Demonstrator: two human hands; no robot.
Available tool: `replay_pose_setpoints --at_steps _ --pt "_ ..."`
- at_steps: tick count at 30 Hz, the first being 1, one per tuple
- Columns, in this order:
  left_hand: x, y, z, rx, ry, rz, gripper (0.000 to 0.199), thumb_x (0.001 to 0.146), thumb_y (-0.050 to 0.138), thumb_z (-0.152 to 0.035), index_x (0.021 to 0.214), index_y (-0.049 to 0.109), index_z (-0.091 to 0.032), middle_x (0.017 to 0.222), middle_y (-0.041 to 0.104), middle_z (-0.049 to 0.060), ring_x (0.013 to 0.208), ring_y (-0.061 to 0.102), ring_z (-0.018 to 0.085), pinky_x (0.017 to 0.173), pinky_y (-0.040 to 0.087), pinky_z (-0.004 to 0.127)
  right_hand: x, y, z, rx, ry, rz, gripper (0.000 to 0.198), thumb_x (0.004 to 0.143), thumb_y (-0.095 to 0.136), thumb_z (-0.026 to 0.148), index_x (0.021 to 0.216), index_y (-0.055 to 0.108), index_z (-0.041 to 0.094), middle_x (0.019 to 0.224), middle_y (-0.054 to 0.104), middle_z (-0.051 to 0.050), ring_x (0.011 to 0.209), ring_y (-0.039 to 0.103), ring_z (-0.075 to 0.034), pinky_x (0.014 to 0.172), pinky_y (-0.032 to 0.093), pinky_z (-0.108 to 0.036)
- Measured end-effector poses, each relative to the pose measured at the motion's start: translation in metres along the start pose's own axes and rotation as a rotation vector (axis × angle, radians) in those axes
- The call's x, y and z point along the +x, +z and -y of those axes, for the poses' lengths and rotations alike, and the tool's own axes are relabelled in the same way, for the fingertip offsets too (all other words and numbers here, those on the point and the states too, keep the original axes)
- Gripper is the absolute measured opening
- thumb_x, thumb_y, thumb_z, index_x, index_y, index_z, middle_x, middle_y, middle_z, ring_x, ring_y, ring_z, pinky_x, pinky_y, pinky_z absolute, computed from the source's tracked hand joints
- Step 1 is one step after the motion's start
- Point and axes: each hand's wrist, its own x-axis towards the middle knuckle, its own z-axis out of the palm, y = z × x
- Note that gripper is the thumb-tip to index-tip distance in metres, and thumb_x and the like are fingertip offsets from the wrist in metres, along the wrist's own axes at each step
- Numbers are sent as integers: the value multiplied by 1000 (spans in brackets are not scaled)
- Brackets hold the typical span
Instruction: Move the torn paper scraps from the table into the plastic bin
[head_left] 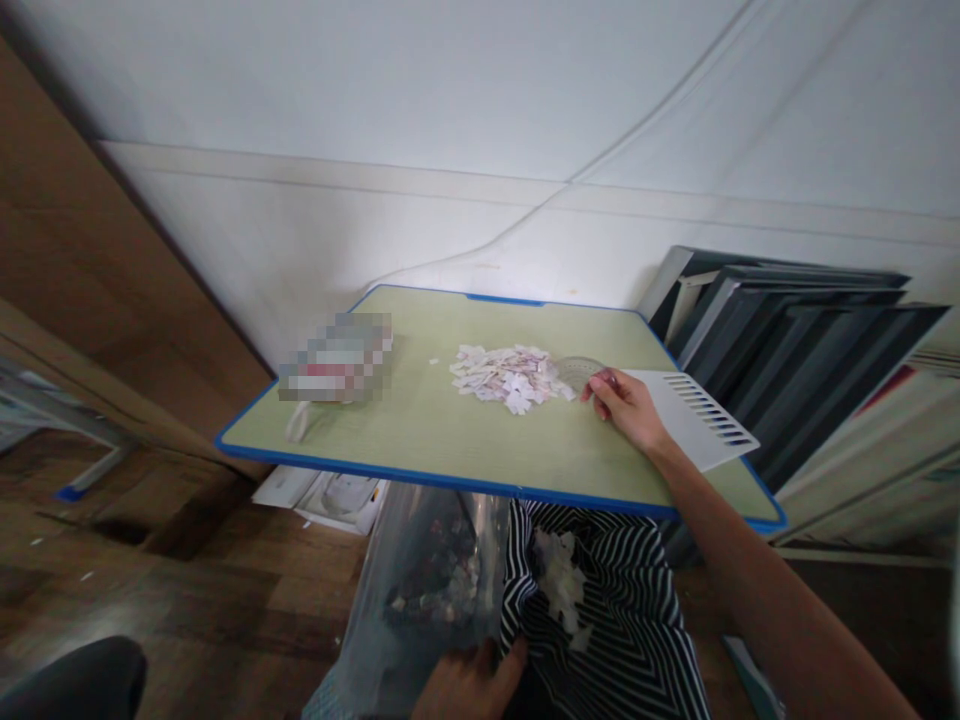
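Note:
My right hand (626,405) is over the right side of the tabletop, fingers curled, pinching the edge of a clear semicircular protractor (577,371). The protractor lies against a heap of small torn paper scraps (510,374). Low in the view, my left hand (469,685) is partly cut off by the frame. Its fingers are bent at the edge of a black-and-white striped cloth (622,610), beside a translucent plastic bin (367,600). More pale scraps (561,580) lie on the cloth, and dark and light bits sit inside the bin.
The small table (420,440) has a blue rim and stands against a white wall. A white slotted panel (690,415) overhangs its right side. At the left lies a pixelated item (337,360) with a strap. Dark flat panels (795,350) lean at right; cardboard (112,230) stands left.

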Motion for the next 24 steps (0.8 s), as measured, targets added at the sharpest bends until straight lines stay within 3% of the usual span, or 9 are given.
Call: replay_pose_setpoints --at_steps 5,8,10,13,24 --pt "-1 2 0 -9 -6 -5 60 72 55 0 126 39 -19 99 63 10 75 63 20 65 50 26 -3 1 3 -166 -11 -36 36 74 47 48 64 54 14 47 39 3 43 33 -8 43 25 -22" --pt "-1 6 1 1 5 -20 60 70 51 4 125 41 -19 94 64 9 73 63 20 62 51 28 -3 0 3 -220 -43 27 36 73 48 48 59 51 15 50 39 3 46 33 -9 44 25 -22" --pt "-1 11 2 3 12 -57 59 69 51 4 123 42 -17 92 64 10 72 63 21 62 51 28 -4 0 1 -221 -45 40 35 75 46 47 59 50 15 49 37 3 46 32 -8 44 24 -22" --pt "-2 19 3 -2 23 -158 58 69 52 2 123 42 -17 90 64 9 71 63 20 63 51 27 -5 0 0 -245 -49 -47 32 76 44 44 63 51 15 51 38 3 46 31 -9 45 25 -23" --pt "-3 42 6 -25 34 -289 60 70 50 0 125 36 -21 88 63 6 70 61 19 62 49 25 -8 4 7 -162 -105 214 35 77 43 47 60 45 17 55 36 2 52 34 -10 48 26 -23"
